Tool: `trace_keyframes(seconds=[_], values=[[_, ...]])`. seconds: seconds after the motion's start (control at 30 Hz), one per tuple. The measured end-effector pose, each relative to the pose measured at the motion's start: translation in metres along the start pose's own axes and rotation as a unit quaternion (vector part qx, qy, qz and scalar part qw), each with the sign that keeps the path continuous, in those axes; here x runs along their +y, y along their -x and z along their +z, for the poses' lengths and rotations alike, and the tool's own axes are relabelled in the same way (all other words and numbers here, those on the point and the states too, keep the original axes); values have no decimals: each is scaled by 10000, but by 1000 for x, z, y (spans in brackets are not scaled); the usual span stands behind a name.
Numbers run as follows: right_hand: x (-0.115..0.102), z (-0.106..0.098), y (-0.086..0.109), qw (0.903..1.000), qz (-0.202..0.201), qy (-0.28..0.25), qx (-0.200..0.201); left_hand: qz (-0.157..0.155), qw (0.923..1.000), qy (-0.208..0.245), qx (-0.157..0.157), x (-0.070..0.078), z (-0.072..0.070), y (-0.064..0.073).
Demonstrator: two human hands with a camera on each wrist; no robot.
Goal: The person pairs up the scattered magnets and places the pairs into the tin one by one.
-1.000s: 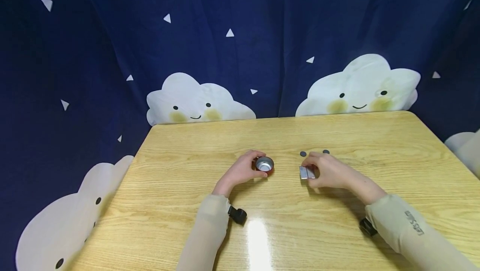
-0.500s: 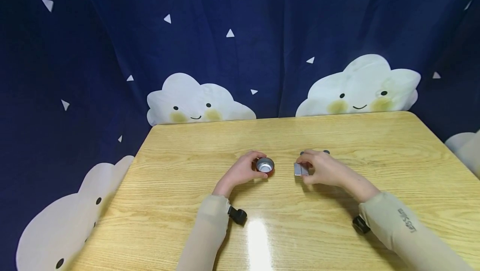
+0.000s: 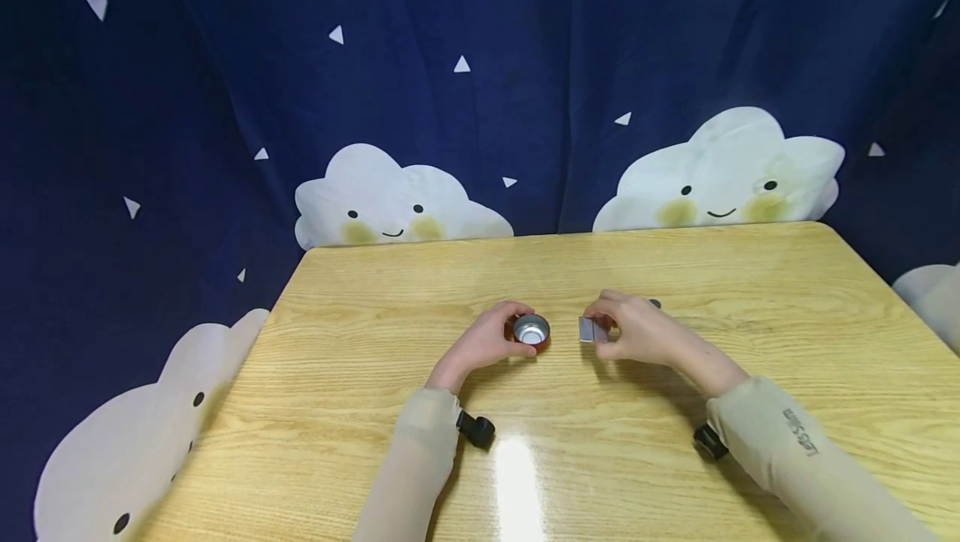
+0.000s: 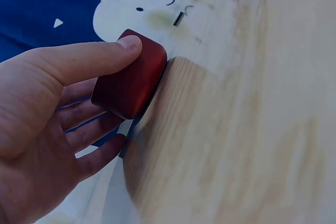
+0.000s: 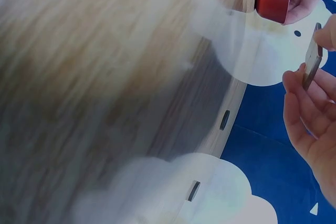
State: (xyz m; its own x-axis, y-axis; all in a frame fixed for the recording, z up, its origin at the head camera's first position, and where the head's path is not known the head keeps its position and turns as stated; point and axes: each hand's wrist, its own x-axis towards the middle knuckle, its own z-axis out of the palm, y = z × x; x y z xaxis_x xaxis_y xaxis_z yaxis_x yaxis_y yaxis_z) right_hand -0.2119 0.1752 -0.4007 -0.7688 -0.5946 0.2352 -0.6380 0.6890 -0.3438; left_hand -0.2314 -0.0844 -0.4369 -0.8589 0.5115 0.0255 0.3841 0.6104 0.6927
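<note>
My left hand (image 3: 489, 337) grips a small round red metal bowl (image 4: 134, 80) by its side, thumb on one side and fingers on the other. Its silver inside faces up in the head view, and it stands on the table. To the right of it, my right hand (image 3: 639, 332) pinches a thin, flat silver rectangular piece (image 3: 587, 329) with a line across it. In the right wrist view this piece is seen nearly edge-on, held above the table between thumb and fingers. A short gap separates the silver piece from the bowl.
Two small dark discs (image 5: 224, 120) lie on the wooden table (image 3: 420, 283) beyond my right hand; in the head view one disc (image 3: 655, 303) shows and the hand hides the other. A dark blue curtain (image 3: 525, 67) with clouds hangs behind the table's far edge.
My right hand has moved left and slightly away from me with the silver piece, closer to the bowl, and now covers one disc. The left hand and the bowl have stayed in place.
</note>
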Motion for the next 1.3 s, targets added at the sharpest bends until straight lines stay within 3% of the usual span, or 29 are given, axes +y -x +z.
trace_keyframes(seconds=[0.87,1.3], values=[[-9,10,-11,9995,185,85,221,18,9998,188,28,0,1,0],[-15,14,-18,9996,234,20,132,49,9995,311,38,-2,2,-1]])
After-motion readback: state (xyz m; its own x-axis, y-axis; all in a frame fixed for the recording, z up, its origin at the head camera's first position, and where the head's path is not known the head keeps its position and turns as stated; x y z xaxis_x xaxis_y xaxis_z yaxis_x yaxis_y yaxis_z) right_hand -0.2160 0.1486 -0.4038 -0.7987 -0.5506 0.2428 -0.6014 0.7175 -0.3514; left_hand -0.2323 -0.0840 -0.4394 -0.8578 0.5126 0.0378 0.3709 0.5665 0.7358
